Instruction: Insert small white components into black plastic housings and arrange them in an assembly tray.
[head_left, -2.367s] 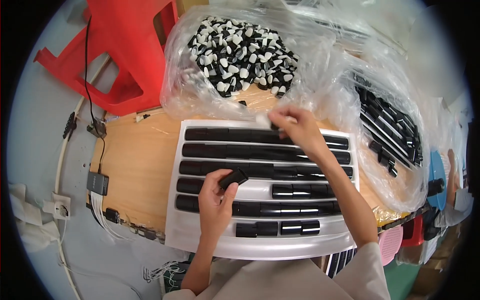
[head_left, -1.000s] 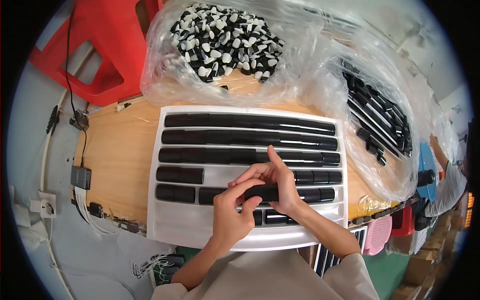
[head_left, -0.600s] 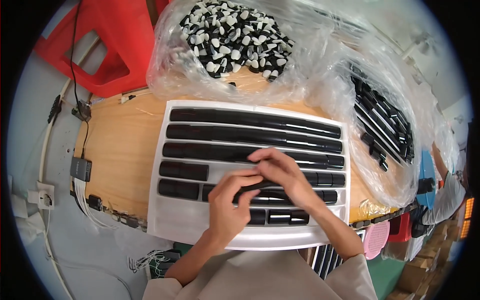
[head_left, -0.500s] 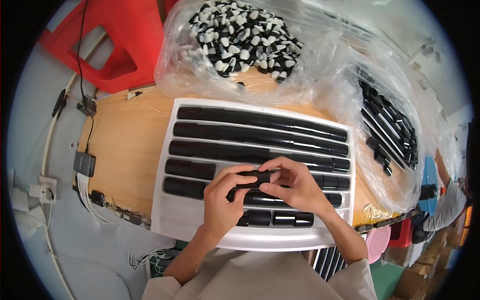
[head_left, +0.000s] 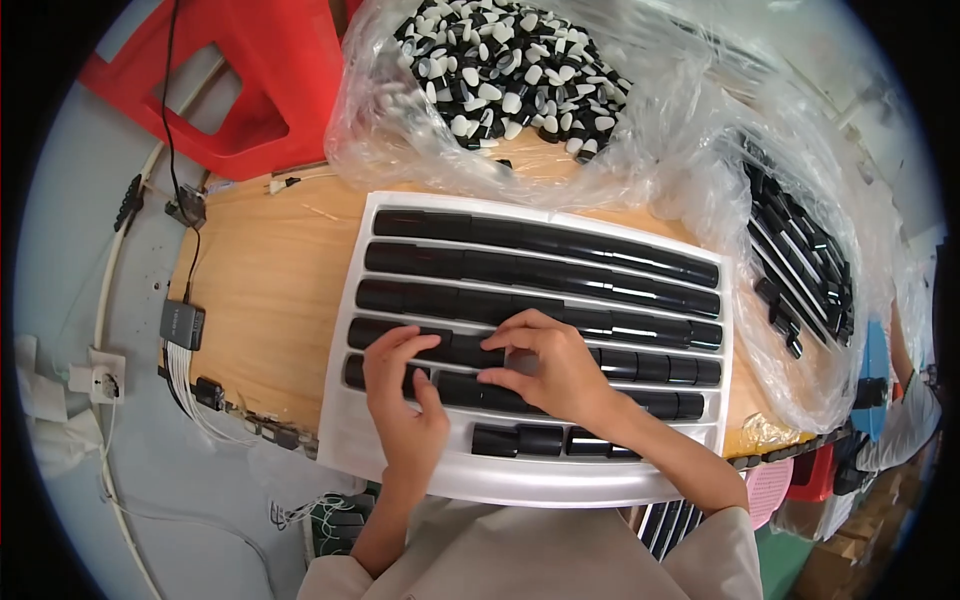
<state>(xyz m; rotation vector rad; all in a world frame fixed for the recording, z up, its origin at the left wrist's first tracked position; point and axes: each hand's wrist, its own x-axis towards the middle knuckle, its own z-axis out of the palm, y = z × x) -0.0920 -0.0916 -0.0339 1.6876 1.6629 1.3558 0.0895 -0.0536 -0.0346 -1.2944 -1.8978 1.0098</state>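
Note:
Short black cylindrical tubes lie end to end in rows in a white moulded tray (head_left: pixel 420 465). My left hand (head_left: pixel 405 410) is open over the tray's left part, thumb and fingers apart. One of its fingertips is at a black tube in the fourth row from the back. Beside it, my right hand (head_left: pixel 555 370) is curled with thumb and index finger at either side of a black tube (head_left: pixel 472 349) in the same row. That tube lies level in its groove. In the front row are a few black tubes (head_left: pixel 517 440). My fingers hide parts of two rows.
Behind the tray, clear plastic sheeting (head_left: pixel 640 170) surrounds a heap of small black and white pieces (head_left: pixel 510 80). More black tubes (head_left: pixel 800 250) lie in plastic at the right. A red stool (head_left: pixel 215 140) and a small cable box (head_left: pixel 183 325) are at left. A person's arm shows far right.
The black tube held between both hands over the tray now lies in the fourth row. My left hand has moved left and opened. The whole view has shifted slightly.

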